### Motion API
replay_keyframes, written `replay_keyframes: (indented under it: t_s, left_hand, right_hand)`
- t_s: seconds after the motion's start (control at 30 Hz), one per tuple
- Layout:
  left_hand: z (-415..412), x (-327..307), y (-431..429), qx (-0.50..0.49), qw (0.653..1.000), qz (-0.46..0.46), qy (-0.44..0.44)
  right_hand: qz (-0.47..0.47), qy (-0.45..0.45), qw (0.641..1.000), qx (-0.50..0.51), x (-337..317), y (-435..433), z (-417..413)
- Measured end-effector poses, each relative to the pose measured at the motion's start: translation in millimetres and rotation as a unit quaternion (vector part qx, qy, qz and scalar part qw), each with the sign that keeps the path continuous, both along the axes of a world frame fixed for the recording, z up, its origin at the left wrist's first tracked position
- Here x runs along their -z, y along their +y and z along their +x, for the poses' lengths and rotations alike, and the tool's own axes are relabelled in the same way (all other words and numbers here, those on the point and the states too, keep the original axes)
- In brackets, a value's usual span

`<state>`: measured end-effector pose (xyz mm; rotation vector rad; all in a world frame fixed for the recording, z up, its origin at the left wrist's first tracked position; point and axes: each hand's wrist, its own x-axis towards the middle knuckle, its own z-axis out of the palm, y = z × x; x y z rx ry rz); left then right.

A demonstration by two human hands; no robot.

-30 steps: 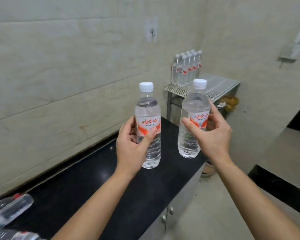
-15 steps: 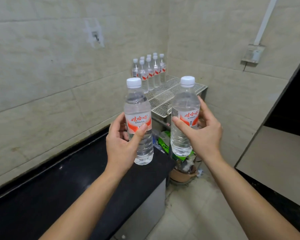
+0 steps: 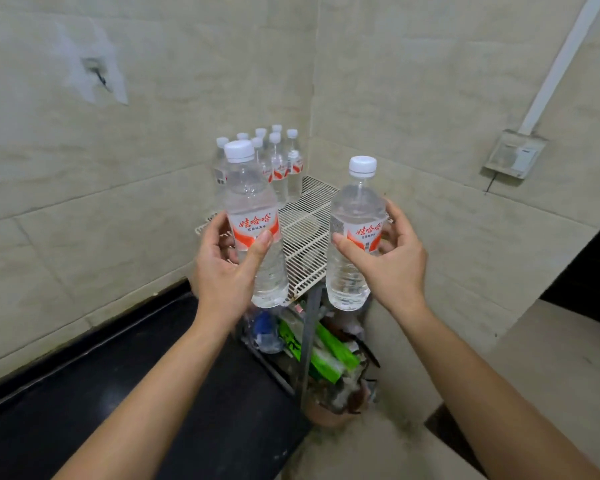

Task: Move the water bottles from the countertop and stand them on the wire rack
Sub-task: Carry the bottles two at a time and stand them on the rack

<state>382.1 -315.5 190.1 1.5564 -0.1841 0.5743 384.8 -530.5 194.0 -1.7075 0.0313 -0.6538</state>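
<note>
My left hand (image 3: 224, 268) grips an upright clear water bottle (image 3: 253, 216) with a white cap and a red and white label. My right hand (image 3: 388, 261) holds a second upright bottle (image 3: 355, 233) of the same kind. Both bottles hang in the air just in front of the white wire rack (image 3: 307, 233), which stands in the wall corner. Several more bottles (image 3: 279, 164) stand in a cluster at the rack's back left corner. The black countertop (image 3: 146, 393) runs along the wall at lower left, under my left forearm.
Under the rack lie green packets and rubbish (image 3: 326, 351) over a brown pot. The rack's grey leg (image 3: 307, 341) stands at the countertop's end. A wall socket (image 3: 515, 154) with a white conduit sits on the right wall. A dark doorway (image 3: 596, 258) opens at far right.
I have come closer to the rack with both bottles, which now sit in front of its near edge. The countertop has slid down and left in view.
</note>
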Motion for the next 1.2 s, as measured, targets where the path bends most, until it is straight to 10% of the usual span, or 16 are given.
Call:
replay_keyframes:
  t_s: [0.7,1.2]
  left_hand:
    - [238,46,-46,-0.171,0.972,-0.028,0.155]
    - [294,71,-52,-0.229,0.949,0.036,0.216]
  right_hand:
    - [-0.090,0.078,0.972,-0.203,61,-15,343]
    - [-0.168,0.080,0.912,-0.365,99,17,415]
